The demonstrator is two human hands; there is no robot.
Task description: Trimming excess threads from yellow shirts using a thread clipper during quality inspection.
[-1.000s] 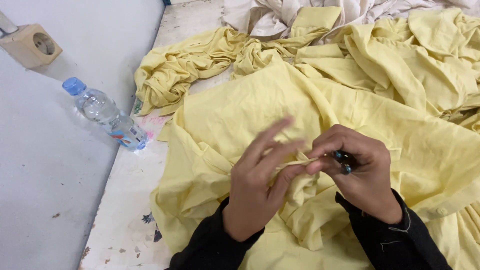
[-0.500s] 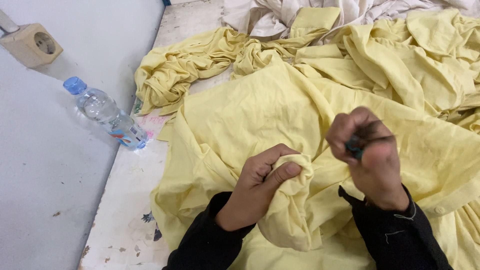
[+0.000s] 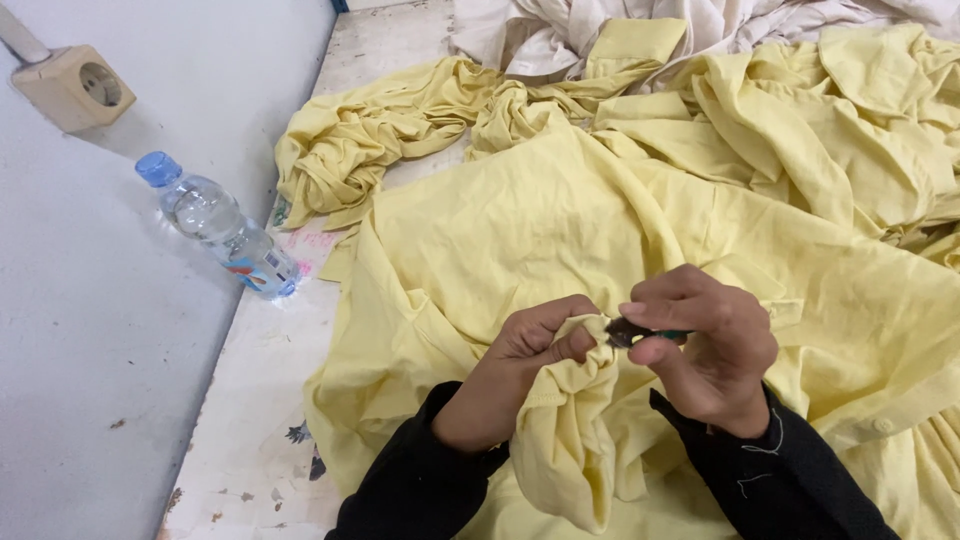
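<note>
A pale yellow garment (image 3: 560, 230) lies spread and crumpled over the work table. My left hand (image 3: 520, 365) pinches a bunched fold of this yellow cloth between thumb and fingers. My right hand (image 3: 705, 345) is closed on a small dark cutting tool with a green handle (image 3: 640, 334), its tip touching the pinched fold right beside my left thumb. Both wrists are in black sleeves.
A plastic water bottle with a blue cap (image 3: 220, 228) leans against the grey wall at the left. A beige wall socket (image 3: 78, 88) sits above it. More yellow garments (image 3: 800, 120) and a white cloth (image 3: 560, 30) are heaped at the back. The worn white table edge (image 3: 260, 400) shows at the left.
My left hand closed from spread fingers onto a fold of cloth. My right hand first rose with the tool, then came down and left until the tip met the fold.
</note>
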